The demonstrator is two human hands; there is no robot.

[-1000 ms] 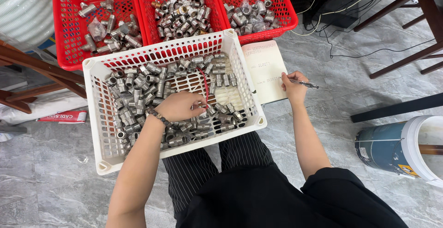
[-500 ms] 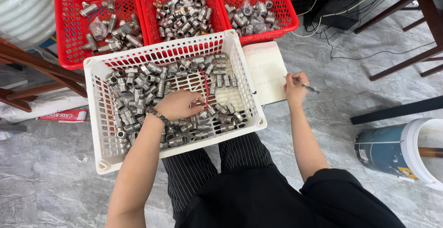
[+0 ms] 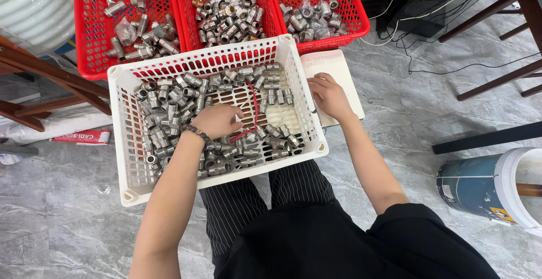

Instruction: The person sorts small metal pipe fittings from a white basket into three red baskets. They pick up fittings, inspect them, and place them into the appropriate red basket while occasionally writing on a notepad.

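Grey marbled floor tiles (image 3: 68, 228) carry everything, with the person seated over them. Resting against the person's knees is a white slotted basket (image 3: 121, 138), and its bottom is strewn with short silver metal pipe fittings (image 3: 164, 121), thickest along the left and near sides. The left hand (image 3: 217, 120), a dark bead bracelet (image 3: 197, 134) at its wrist, lies palm down among those fittings near the middle of the basket, fingers curled loosely onto the pieces; whether it pinches one cannot be told. A red band (image 3: 254, 115) curves across the basket floor just right of that hand. The right hand (image 3: 328, 95) rests outside the basket's right wall on an open notebook (image 3: 339, 67), fingers bent and drawn together; any pen in it is hidden. Beyond the white basket stand three red baskets (image 3: 90, 36) side by side, each holding more metal fittings. At the right edge lies a blue bucket with a white rim (image 3: 480, 186).
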